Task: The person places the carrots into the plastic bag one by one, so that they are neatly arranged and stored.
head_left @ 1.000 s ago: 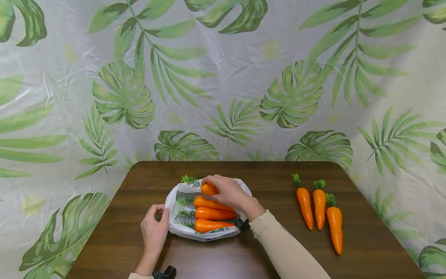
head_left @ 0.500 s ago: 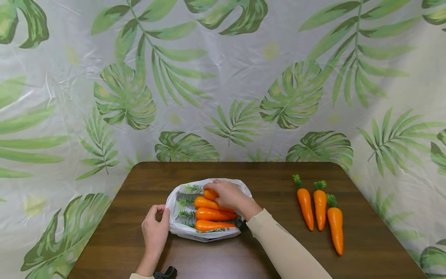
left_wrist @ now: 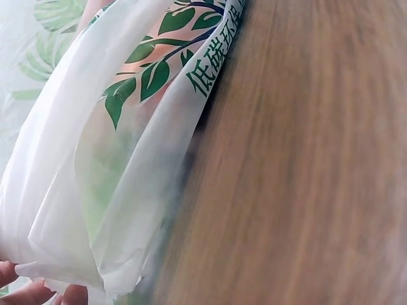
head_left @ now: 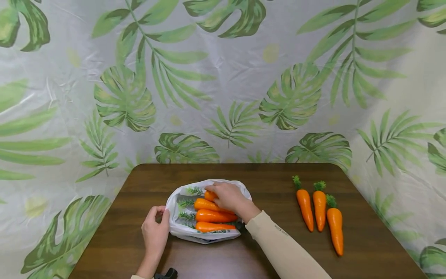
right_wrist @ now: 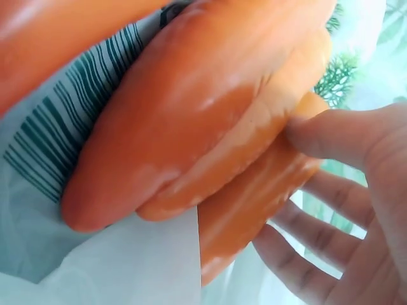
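Observation:
A white plastic bag [head_left: 205, 238] with green print lies on the table, its mouth spread open. Inside, orange carrots [head_left: 216, 216] with green tops lie side by side, tops to the left. My right hand [head_left: 228, 198] reaches into the bag and holds the farthest carrot [right_wrist: 254, 197], thumb on its upper side and fingers along its far side; much of that carrot is hidden under the hand in the head view. At the bag's left rim, my left hand [head_left: 155, 230] pinches the plastic; in the left wrist view its fingertips [left_wrist: 32, 293] show at the bag's edge.
Three more carrots [head_left: 319, 209] lie on the right part of the brown wooden table [head_left: 278, 178], tops pointing away. A leaf-patterned curtain [head_left: 226, 77] hangs behind the table's far edge.
My right hand has lowered the carrot into the bag beside the others, moving it slightly right and toward me. The left hand stays at the bag's rim.

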The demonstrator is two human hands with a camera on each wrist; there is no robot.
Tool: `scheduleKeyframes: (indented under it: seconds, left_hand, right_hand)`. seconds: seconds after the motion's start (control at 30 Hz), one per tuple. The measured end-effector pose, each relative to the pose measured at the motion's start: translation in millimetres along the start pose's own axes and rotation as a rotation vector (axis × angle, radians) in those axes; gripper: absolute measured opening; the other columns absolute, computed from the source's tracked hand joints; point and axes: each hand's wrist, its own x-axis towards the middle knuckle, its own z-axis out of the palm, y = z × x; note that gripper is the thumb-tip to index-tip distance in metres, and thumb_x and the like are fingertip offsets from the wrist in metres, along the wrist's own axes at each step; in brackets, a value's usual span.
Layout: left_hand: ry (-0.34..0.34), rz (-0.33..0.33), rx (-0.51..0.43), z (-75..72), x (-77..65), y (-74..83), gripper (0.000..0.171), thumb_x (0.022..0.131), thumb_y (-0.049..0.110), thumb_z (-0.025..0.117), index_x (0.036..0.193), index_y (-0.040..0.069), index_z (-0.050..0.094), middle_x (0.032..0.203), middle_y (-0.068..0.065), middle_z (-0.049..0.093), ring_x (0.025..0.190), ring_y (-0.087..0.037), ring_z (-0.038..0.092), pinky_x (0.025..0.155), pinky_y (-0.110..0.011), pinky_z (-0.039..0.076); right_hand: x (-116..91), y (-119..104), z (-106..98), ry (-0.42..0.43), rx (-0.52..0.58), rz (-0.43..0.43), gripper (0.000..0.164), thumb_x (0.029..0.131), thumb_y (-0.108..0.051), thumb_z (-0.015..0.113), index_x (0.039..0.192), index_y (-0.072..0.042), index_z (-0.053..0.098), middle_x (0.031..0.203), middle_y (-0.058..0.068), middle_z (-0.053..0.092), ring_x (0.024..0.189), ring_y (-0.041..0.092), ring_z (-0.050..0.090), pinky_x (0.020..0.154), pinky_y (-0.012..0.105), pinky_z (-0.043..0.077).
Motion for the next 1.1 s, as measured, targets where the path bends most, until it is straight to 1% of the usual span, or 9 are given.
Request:
scheduleKeyframes:
  seconds: [0.1, 0.27, 0.5, 0.6, 0.67, 0.73, 0.9, 0.97, 1.1]
  left_hand:
    - [-0.005, 0.002, -0.003, 0.9, -0.8, -0.6, 0.007, 0.087, 0.003, 0.073, 0.088, 0.01, 0.069, 0.09, -0.002, 0.073, 0.087, -0.019, 0.069, 0.077, -0.03, 0.045]
    - [-0.022, 0.0, 0.0, 2.6, -1.8, -1.3, 0.008, 0.087, 0.004, 0.074, 0.087, 0.01, 0.069, 0.09, -0.001, 0.073, 0.087, -0.018, 0.069, 0.077, -0.03, 0.045]
    - [-0.035, -0.016, 0.006, 1.7, -2.2, -0.4, 0.005, 0.088, 0.007, 0.074, 0.089, 0.006, 0.069, 0.09, -0.003, 0.073, 0.088, -0.019, 0.069, 0.078, -0.029, 0.044]
    - [-0.041, -0.015, 0.008, 1.4, -2.2, 0.6, 0.006, 0.09, 0.009, 0.073, 0.089, 0.005, 0.069, 0.09, -0.004, 0.073, 0.089, -0.02, 0.069, 0.078, -0.029, 0.044]
    - [-0.041, -0.015, 0.007, 0.8, -2.3, 1.8, 0.005, 0.09, 0.009, 0.072, 0.09, 0.005, 0.069, 0.091, -0.005, 0.073, 0.089, -0.02, 0.069, 0.078, -0.029, 0.044]
    - [-0.039, -0.019, 0.003, -0.3, -2.6, 3.1, 0.005, 0.09, 0.008, 0.072, 0.09, 0.005, 0.069, 0.09, -0.005, 0.072, 0.088, -0.02, 0.069, 0.078, -0.029, 0.045]
    - [-0.039, -0.02, -0.003, -2.2, -2.7, 5.0, 0.004, 0.091, 0.008, 0.072, 0.09, 0.005, 0.069, 0.09, -0.006, 0.072, 0.089, -0.022, 0.069, 0.078, -0.031, 0.045]
    - [-0.038, -0.015, 0.001, -2.5, -2.3, 4.8, 0.004, 0.09, 0.008, 0.072, 0.09, 0.005, 0.069, 0.09, -0.006, 0.072, 0.088, -0.022, 0.069, 0.078, -0.033, 0.046]
    - [-0.031, -0.01, 0.012, -3.1, -1.1, 3.2, 0.004, 0.089, 0.006, 0.073, 0.089, 0.007, 0.069, 0.088, -0.006, 0.072, 0.088, -0.023, 0.07, 0.078, -0.035, 0.046]
  right_hand:
    - [0, 1, 2, 0.007, -0.024, -0.001, 0.04, 0.095, -0.021, 0.069, 0.135, -0.026, 0.064, 0.113, -0.004, 0.066, 0.094, 0.018, 0.065, 0.077, 0.037, 0.054]
    - [-2, 3, 6, -0.026, -0.034, 0.023, 0.047, 0.091, -0.007, 0.07, 0.134, -0.027, 0.065, 0.11, -0.004, 0.065, 0.094, 0.017, 0.063, 0.083, 0.036, 0.054]
    - [-3, 3, 5, -0.03, 0.077, 0.036, 0.059, 0.086, 0.008, 0.066, 0.137, -0.023, 0.062, 0.114, -0.001, 0.064, 0.098, 0.018, 0.061, 0.09, 0.035, 0.052]
    - [-4, 4, 3, -0.031, 0.124, 0.045, 0.062, 0.086, 0.011, 0.064, 0.138, -0.022, 0.061, 0.121, -0.001, 0.064, 0.105, 0.019, 0.061, 0.094, 0.036, 0.05]
    - [-4, 4, 0, -0.035, 0.148, 0.05, 0.062, 0.087, 0.011, 0.062, 0.14, -0.022, 0.06, 0.126, -0.001, 0.063, 0.112, 0.021, 0.06, 0.096, 0.037, 0.049]
    - [-4, 5, -3, -0.032, 0.176, 0.054, 0.061, 0.088, 0.009, 0.062, 0.141, -0.022, 0.059, 0.13, 0.001, 0.062, 0.114, 0.022, 0.061, 0.094, 0.037, 0.051]
    - [-9, 10, -19, -0.01, 0.253, 0.081, 0.048, 0.094, -0.006, 0.066, 0.14, -0.021, 0.059, 0.13, 0.005, 0.062, 0.107, 0.022, 0.063, 0.085, 0.038, 0.053]
    - [-11, 12, -27, 0.003, 0.27, 0.098, 0.046, 0.095, -0.012, 0.067, 0.139, -0.02, 0.06, 0.129, 0.005, 0.062, 0.107, 0.022, 0.062, 0.086, 0.04, 0.052]
    - [-19, 14, -42, 0.046, 0.294, 0.143, 0.044, 0.093, -0.014, 0.07, 0.135, -0.023, 0.063, 0.126, 0.001, 0.062, 0.105, 0.022, 0.063, 0.085, 0.04, 0.052]
